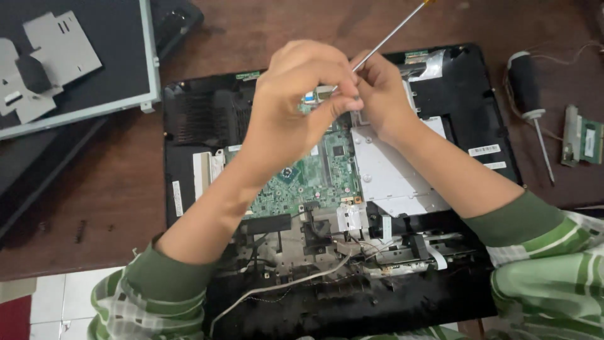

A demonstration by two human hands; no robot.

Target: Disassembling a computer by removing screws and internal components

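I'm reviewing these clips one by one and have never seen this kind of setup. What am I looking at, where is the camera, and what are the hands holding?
There is one picture, taken by a camera worn on the person's head, looking down at a brown wooden table. No machine works here, only two bare hands in green checked sleeves. An opened laptop base lies in front, showing its green circuit board and a silver metal plate. The right hand holds a long thin screwdriver whose tip goes down between the hands; the left hand is curled close around the same spot. A second screwdriver and a small green board lie to the right, a screen panel at upper left.
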